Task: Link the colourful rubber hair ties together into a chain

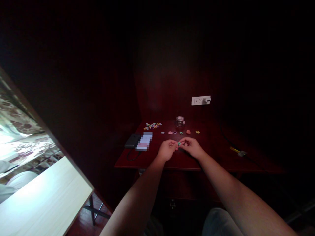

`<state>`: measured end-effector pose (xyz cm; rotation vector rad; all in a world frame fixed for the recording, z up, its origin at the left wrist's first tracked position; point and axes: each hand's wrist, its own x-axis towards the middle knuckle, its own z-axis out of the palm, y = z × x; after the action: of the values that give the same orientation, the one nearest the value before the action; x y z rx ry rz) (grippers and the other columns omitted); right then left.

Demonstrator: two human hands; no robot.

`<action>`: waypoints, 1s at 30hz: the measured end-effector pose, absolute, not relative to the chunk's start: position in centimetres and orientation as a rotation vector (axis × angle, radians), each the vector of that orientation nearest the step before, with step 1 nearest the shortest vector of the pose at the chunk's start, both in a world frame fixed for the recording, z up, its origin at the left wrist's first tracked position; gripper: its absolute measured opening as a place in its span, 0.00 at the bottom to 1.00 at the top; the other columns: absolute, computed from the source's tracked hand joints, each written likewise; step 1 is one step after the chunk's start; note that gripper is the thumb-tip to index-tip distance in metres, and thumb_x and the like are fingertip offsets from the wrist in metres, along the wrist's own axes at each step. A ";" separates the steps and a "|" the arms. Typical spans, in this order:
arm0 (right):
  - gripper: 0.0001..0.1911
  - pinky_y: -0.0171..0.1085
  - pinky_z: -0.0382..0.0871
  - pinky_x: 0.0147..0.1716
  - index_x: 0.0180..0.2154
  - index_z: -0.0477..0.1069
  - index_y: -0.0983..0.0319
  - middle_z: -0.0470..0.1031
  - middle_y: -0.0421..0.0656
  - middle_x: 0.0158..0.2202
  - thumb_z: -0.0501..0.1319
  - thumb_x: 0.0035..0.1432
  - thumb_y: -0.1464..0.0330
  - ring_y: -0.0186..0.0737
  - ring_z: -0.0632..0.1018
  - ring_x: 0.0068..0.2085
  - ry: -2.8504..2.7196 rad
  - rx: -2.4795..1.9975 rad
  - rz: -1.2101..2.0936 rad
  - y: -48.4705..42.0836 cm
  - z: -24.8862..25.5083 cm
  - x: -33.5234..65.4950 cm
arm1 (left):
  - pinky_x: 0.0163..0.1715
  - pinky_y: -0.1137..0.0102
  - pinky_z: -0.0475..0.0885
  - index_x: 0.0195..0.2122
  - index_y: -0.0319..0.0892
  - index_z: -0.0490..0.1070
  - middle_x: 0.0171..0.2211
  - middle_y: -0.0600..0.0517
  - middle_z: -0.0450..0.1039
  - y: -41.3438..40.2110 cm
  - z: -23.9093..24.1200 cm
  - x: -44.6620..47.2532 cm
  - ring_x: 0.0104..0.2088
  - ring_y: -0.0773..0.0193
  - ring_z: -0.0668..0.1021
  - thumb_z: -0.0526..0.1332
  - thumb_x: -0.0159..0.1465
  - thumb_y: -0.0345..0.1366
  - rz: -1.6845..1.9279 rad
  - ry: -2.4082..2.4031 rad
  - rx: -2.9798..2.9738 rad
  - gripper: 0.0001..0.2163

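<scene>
Between my two hands, just above the dark red desk, is a small green hair tie. My left hand pinches its left side with the fingertips. On its right side, the thumb and fingers of my right hand are closed on it. Beyond my hands lies a spaced row of small hair ties: a blue one, a pink one, a purple one, a green one, a reddish one and a yellow one.
A pile of mixed hair ties lies at the back left. Behind the row stands a clear jar. A blurred phone and a black box with a cable are at left. A yellow-tipped cable lies right; a wall socket is behind.
</scene>
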<state>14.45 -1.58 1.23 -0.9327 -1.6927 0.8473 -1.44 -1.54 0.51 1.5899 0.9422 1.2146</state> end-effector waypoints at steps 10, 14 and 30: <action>0.15 0.30 0.57 0.19 0.29 0.72 0.65 0.72 0.42 0.22 0.61 0.46 0.58 0.30 0.66 0.20 -1.694 -0.996 0.825 -1.6 1.2 14.6 | 0.25 0.76 0.67 0.34 0.34 0.70 0.25 0.48 0.73 -1.9 0.9 -1.5 0.25 0.70 0.73 0.60 0.54 0.32 1.194 0.949 1.606 0.08; 0.15 0.30 0.57 0.18 0.28 0.72 0.65 0.72 0.42 0.22 0.60 0.47 0.58 0.31 0.67 0.20 -1.685 -1.004 0.841 -1.8 1.5 14.5 | 0.27 0.75 0.68 0.33 0.35 0.70 0.25 0.49 0.73 -1.9 0.9 -1.5 0.26 0.70 0.74 0.61 0.53 0.30 1.229 0.946 1.630 0.06; 0.13 0.27 0.54 0.13 0.30 0.66 0.63 0.66 0.37 0.20 0.61 0.45 0.61 0.26 0.62 0.16 -1.562 -0.983 0.977 -1.6 1.3 14.6 | 0.30 0.74 0.69 0.32 0.36 0.70 0.28 0.48 0.73 -1.7 0.5 -1.5 0.28 0.69 0.74 0.62 0.52 0.31 1.277 0.961 1.660 0.07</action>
<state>14.62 -1.63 1.27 -0.9833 -1.5624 0.9770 -1.50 -1.67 0.51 1.6602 0.9612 1.2766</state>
